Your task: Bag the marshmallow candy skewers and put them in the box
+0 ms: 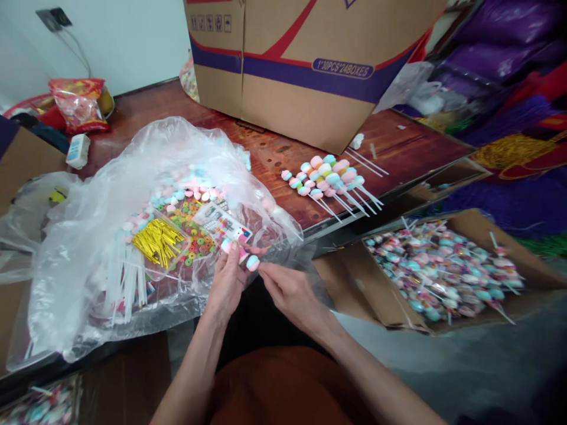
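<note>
My left hand (229, 280) is closed around a marshmallow skewer (252, 263), with pink, white and blue pieces showing past the fingers. At its lower right end, my right hand (287, 289) pinches with thumb and forefinger; what lies between those fingertips is hidden. Just beyond my left hand is a clear printed packet (222, 222); whether the hand touches it I cannot tell. Around it lie gummy rings (201, 239), gold twist ties (159, 242) in a clear tray, loose marshmallows (177, 192) and white sticks (128, 283).
A clear plastic sheet (88, 236) covers the table's left part. Finished-looking marshmallow skewers (328, 176) lie piled on the red-brown table (274, 150), sticks over its edge. A large carton (301, 65) stands behind. An open box (398, 301) of wrapped skewers sits lower right.
</note>
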`<state>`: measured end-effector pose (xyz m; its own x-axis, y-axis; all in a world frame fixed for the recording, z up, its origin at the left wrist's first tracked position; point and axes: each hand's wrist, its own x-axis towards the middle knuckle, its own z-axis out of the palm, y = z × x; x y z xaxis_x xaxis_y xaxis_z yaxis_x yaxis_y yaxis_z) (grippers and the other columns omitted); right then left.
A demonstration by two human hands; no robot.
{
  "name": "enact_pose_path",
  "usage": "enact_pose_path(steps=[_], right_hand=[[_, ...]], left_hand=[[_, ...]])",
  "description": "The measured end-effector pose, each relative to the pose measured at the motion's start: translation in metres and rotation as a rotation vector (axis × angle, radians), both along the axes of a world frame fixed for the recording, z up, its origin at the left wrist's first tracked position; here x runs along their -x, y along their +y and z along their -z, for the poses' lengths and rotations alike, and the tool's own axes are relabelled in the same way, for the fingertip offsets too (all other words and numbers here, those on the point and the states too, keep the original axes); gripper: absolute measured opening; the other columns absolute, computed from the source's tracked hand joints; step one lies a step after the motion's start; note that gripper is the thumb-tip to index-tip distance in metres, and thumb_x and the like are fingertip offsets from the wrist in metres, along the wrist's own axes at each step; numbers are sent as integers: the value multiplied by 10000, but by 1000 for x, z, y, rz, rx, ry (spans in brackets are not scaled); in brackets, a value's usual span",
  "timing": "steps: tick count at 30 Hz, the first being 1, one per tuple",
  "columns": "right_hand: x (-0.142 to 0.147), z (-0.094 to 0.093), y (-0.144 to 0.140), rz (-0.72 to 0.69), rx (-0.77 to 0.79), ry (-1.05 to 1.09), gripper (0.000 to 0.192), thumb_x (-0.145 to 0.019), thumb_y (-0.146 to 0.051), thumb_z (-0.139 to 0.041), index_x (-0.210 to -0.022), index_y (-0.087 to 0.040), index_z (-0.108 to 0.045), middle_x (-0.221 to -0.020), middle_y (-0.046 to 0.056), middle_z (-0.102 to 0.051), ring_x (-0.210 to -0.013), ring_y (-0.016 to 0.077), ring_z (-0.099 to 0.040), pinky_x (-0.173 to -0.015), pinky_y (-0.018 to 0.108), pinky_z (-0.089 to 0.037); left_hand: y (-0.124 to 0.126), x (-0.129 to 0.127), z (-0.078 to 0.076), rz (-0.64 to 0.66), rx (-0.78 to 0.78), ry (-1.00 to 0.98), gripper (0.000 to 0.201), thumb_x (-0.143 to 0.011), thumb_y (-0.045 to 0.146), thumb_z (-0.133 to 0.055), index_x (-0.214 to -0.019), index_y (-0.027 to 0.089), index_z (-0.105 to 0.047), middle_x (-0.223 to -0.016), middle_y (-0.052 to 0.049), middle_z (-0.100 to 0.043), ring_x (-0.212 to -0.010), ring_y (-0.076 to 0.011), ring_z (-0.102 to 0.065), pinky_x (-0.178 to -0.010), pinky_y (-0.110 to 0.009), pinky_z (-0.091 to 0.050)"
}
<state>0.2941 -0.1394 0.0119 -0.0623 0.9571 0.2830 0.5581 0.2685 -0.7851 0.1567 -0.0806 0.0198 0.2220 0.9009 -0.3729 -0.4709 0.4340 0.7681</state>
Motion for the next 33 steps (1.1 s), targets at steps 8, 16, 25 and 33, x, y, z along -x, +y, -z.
enact_pose_path(steps=[8, 16, 25, 33], right_hand=[[21, 1, 4, 118, 27, 148, 231, -987, -197, -442, -890, -192, -652, -776, 35, -705, -655, 141, -644, -664, 229, -472], [20, 1, 8, 129, 147, 313, 236, -985, -295, -484, -874, -195, -667, -731, 1, -663, -620, 124, -579, -634, 218, -456], [13, -2, 2, 52, 130, 240, 235, -992, -271, -488, -882, -183, -676, -699, -13, -618, -600, 110, -520, -612, 222, -398], [12, -6, 1, 74, 69, 111, 246, -999, -242, -444, -866, -209, -648, -675, -4, -610, -568, 123, -526, -596, 231, -408]], left_hand=[[-8, -9, -1, 42, 11, -15, 367, -800, 513, -743, -905, 164, -697, -895, -96, -773, -1028, -272, -716, -900, -360, -552], [-3, 6, -5, 65, 67, -8, 589, -802, 670, -646, -1076, 150, -688, -1136, -171, -740, -1127, -307, -682, -938, -415, -551], [16, 8, -7, -196, -22, -16, 311, -731, 381, -838, -853, 151, -668, -898, -82, -768, -928, -264, -745, -868, -402, -568], [7, -2, -1, -218, -53, -19, 380, -748, 494, -799, -893, 173, -657, -935, -76, -766, -948, -256, -739, -838, -375, -565]])
